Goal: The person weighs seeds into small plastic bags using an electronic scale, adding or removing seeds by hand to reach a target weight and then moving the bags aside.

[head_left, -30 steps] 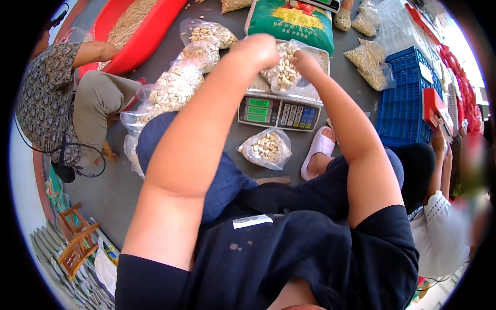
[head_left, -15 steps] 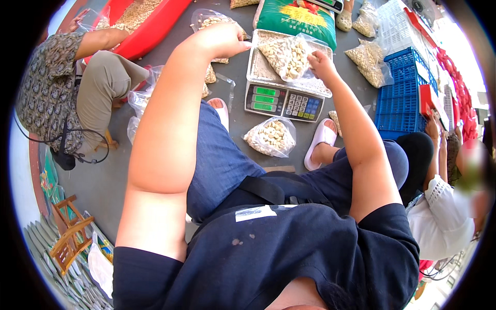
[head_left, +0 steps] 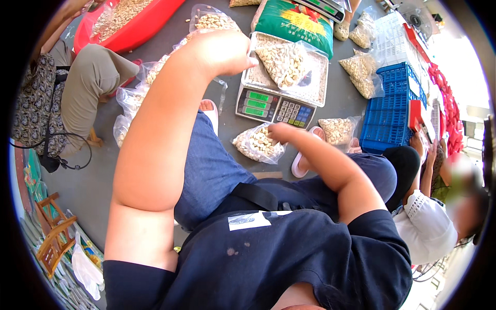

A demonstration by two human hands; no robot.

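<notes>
A clear bag of pale nuts or beans (head_left: pixel 283 63) lies on the tray of a digital scale (head_left: pixel 248 89). My left hand (head_left: pixel 230 53) is beside the tray's left edge, thumb out; its other fingers are mostly hidden behind the hand. In front of the scale, a second clear bag of the same pale pieces (head_left: pixel 253 146) rests on the floor. My right hand (head_left: pixel 280 133) is at this bag's upper right side, fingers bent together over the contents. What those fingers hold, if anything, is hidden.
A green sack (head_left: pixel 289 26) stands behind the scale. Filled bags (head_left: pixel 359 72) lie to the right, near a blue crate (head_left: pixel 387 119). A red tub of pale pieces (head_left: pixel 126 20) is at far left by one person; another person in white (head_left: pixel 429 222) sits at right.
My right hand has left the bag on the scale and moved down toward me to the bag on the floor. My left hand stays by the tray's left edge.
</notes>
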